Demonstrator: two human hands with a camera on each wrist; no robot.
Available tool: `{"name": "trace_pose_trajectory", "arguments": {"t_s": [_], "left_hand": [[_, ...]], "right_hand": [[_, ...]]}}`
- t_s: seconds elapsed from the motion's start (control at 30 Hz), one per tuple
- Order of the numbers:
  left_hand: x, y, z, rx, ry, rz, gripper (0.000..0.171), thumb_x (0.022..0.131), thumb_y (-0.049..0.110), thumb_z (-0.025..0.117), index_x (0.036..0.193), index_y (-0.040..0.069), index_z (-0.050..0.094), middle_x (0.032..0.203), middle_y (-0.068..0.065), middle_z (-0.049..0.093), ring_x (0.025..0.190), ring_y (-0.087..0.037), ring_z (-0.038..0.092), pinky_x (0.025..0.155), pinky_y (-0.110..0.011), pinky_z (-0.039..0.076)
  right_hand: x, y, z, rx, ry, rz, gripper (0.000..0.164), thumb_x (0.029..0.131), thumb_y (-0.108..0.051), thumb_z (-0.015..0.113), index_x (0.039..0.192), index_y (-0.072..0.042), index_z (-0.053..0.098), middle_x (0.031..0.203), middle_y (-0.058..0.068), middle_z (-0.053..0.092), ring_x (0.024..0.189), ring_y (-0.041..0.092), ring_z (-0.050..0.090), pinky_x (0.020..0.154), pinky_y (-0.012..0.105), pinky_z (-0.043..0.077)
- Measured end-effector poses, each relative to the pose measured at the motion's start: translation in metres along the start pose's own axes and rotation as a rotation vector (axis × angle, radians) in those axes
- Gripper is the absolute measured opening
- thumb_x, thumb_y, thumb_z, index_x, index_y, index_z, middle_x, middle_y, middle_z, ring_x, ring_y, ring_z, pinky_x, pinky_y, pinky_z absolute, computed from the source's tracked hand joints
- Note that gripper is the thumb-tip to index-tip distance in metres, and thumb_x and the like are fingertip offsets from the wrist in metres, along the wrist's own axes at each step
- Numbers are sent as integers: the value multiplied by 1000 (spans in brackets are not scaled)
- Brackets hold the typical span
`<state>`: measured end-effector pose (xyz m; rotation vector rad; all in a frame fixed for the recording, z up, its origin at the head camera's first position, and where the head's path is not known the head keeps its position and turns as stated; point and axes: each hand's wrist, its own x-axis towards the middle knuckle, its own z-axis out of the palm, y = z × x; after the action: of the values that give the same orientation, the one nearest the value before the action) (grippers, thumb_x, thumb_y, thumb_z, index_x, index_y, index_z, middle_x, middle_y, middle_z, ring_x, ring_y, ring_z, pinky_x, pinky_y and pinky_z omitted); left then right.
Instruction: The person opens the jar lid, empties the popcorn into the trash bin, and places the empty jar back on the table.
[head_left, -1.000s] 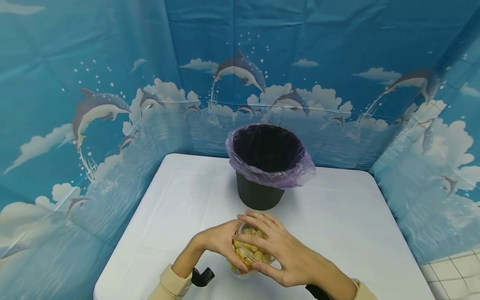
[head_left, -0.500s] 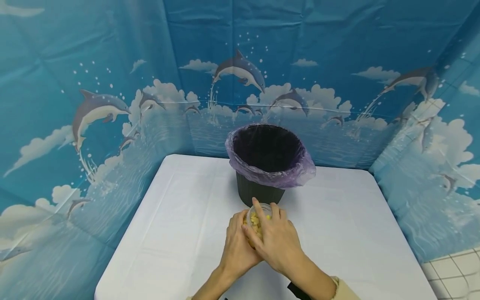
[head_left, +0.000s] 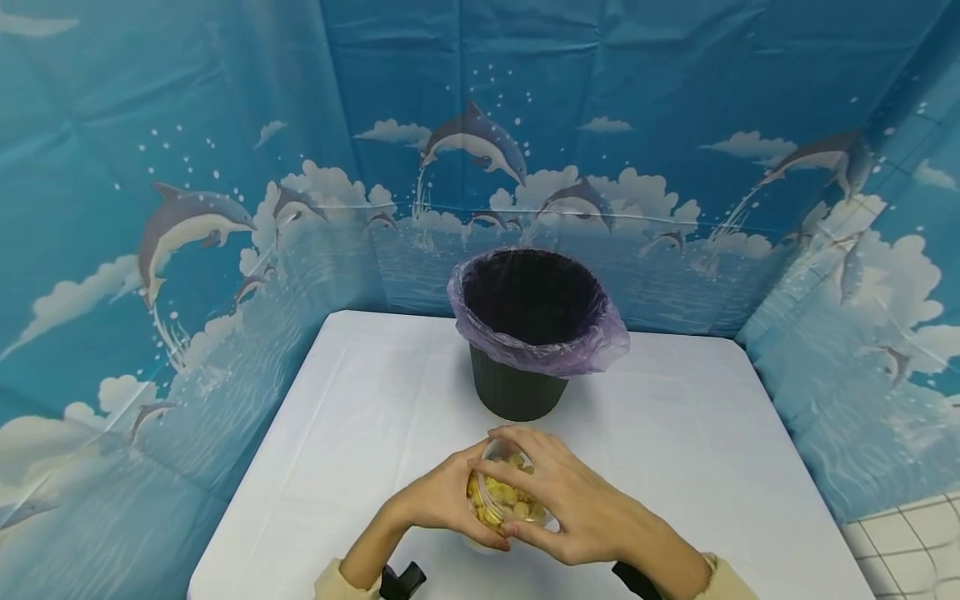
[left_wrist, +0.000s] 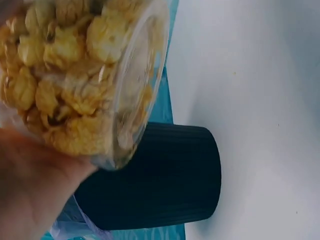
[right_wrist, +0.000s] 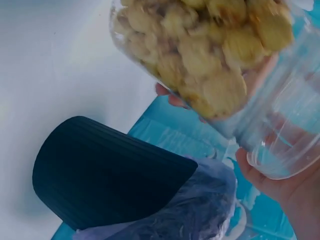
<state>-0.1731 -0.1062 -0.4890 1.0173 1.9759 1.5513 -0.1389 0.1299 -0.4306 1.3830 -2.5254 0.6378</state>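
Left hand (head_left: pixel 444 498) grips a popcorn jar (right_wrist: pixel 195 55), right hand (head_left: pixel 577 504) has the clear top (right_wrist: pixel 295 117), black bin (head_left: pixel 517 385) just beyond.

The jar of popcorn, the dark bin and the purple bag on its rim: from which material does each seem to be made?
Jar: probably clear, glossy plastic; popcorn shows through and highlights run along it, though glass is possible.
Bin: likely dull, dark plastic; its wall is finely ribbed.
Bag: apparently thin plastic film, slightly shiny; it is crinkled and partly see-through.
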Motion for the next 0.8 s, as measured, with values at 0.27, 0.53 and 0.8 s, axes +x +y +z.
{"name": "trace_pose_trajectory", "arguments": {"t_s": [0.27,0.53,0.8], "left_hand": [[-4,-7,-8,-29,-62,-64,102,70,14,96,154,20,39,147,2,53,130,-12,57,113,-29,48],[-16,-13,-12,-1,62,-157,103,65,19,99,152,30,43,153,9,50,140,-13,49,120,-29,39],[-23,-20,-9,-15,79,-180,105,65,19,98,154,24,42,152,9,50,141,-15,49,120,-29,37]], "right_hand": [[-24,23,-6,-6,-9,179,75,95,-40,69,162,-36,34,162,0,37,144,28,46,103,64,50],[-86,108,25,-144,21,526,76,87,-44,80,153,-22,49,144,24,49,128,45,54,92,64,52],[-128,152,52,-261,16,694,77,83,-47,84,146,-13,57,137,33,50,124,52,54,94,68,48]]}}
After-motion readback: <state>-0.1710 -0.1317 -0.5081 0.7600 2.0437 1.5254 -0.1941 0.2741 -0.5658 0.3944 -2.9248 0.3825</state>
